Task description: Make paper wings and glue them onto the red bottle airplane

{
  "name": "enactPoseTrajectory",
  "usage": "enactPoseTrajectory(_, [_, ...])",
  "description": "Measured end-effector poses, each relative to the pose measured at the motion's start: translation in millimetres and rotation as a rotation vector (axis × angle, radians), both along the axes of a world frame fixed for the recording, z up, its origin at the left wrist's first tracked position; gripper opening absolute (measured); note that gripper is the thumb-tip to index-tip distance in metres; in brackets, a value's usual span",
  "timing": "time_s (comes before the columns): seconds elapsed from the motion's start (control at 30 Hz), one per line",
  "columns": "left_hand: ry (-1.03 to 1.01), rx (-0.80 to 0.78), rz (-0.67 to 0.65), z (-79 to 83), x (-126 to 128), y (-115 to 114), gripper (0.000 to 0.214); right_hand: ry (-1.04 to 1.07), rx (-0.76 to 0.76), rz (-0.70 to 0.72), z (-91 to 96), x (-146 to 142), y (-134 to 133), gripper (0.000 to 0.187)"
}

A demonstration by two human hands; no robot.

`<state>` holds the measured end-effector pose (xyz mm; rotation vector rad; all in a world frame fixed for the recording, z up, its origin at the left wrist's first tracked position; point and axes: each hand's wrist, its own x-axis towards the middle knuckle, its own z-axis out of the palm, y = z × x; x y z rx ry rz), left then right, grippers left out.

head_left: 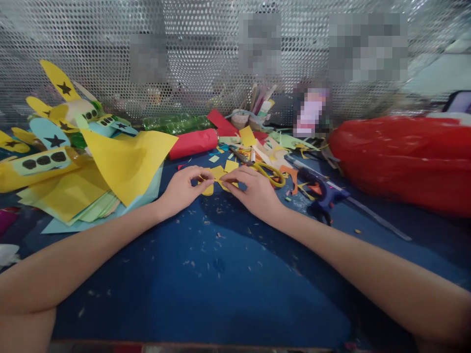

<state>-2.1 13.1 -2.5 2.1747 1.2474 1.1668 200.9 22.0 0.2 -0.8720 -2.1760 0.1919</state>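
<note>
Near the middle of the table, my left hand [184,189] pinches a small yellow paper piece [207,190] between thumb and fingers. My right hand [255,189] meets it from the other side, thumb and fingertips closed on the same yellow paper. The fingers partly cover the paper, so its full shape is hidden. Small yellow paper squares [231,165] lie just behind the fingertips. Beside my right hand are scissors with yellow handles [276,180], and a dark blue glue gun [327,193] rests farther right with a clear glue stick.
Paper-decorated bottle planes [47,164] crowd the left, beside a large yellow sheet [127,159] over stacked paper. A red-wrapped bottle [195,143] and green bottles [176,123] lie behind. Paper scraps [272,149] litter the back. A red plastic bag [401,162] bulges at right.
</note>
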Motion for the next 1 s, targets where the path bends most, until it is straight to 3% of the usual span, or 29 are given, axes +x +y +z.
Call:
enactPoseTrajectory(0.1, [-0.134, -0.115, -0.002, -2.3, -2.0, 4.0, 0.007, 0.052, -0.103, -0.043, -1.1, 0.2, 2.3, 0.012])
enactPoseTrajectory(0.2, [-0.168, -0.146, 0.118, -2.2, -5.7, 7.0, 0.009, 0.136, -0.243, -0.108, -5.4, 2.3, 8.9, 0.012])
enactPoseTrajectory(0.3, [-0.043, -0.080, 0.244, -1.9, -7.9, 7.9, 0.013, 0.253, -0.357, -0.151, -11.5, 6.4, 19.7, 0.012])
enactPoseTrajectory(0.37, [0.144, -0.001, 0.214, -3.1, -6.9, 7.4, 0.016, 0.287, -0.390, -0.166, -14.2, 9.2, 26.4, 0.012])
enactPoseTrajectory(0.47, [0.381, 0.147, 0.093, -7.3, -2.9, 5.4, 0.018, 0.240, -0.393, -0.173, -13.8, 13.0, 32.0, 0.010])
enactPoseTrajectory(0.57, [0.450, 0.224, 0.040, -10.9, 0.7, 1.9, 0.021, 0.137, -0.369, -0.140, -8.9, 15.3, 34.3, 0.008])
enactPoseTrajectory(0.8, [0.647, 0.265, 0.020, -4.9, 6.1, -12.3, 0.033, -0.160, -0.159, -0.039, 5.4, -1.3, 49.3, 0.017])
enactPoseTrajectory(1.0, [0.787, 0.219, 0.097, 2.7, 11.4, -24.6, 0.045, -0.236, -0.169, 0.031, 5.5, -32.6, 60.9, 0.016])
